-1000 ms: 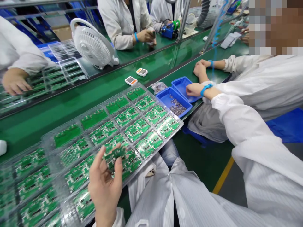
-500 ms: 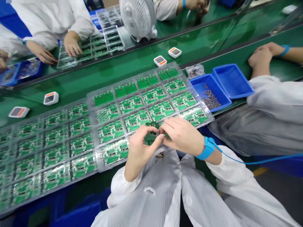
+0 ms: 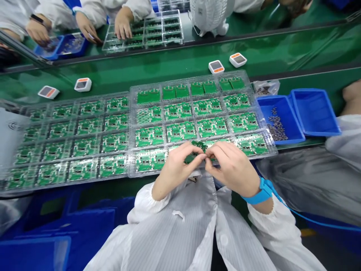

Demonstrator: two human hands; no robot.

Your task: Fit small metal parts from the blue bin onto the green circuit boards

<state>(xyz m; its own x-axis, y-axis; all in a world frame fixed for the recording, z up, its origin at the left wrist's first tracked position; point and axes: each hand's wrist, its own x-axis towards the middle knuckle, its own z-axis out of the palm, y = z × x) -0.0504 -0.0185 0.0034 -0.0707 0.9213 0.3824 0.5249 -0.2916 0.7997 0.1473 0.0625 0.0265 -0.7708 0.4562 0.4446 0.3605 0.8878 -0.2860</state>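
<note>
Both the left hand (image 3: 179,167) and the right hand (image 3: 232,167) are closed on a small green circuit board (image 3: 194,152) at lower centre, curled closely around its edges, just above a clear plastic tray (image 3: 272,146) of green boards (image 3: 180,131). To its right, a blue bin (image 3: 295,126) holds a scatter of small metal parts (image 3: 276,126) — loose, in one corner.

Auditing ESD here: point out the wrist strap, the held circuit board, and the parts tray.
Blue wrist strap (image 3: 261,192): head view, on the band.
Green circuit board (image 3: 190,159): head view, on its exposed end.
Blue parts tray (image 3: 266,116): head view, on its bare floor.
</note>
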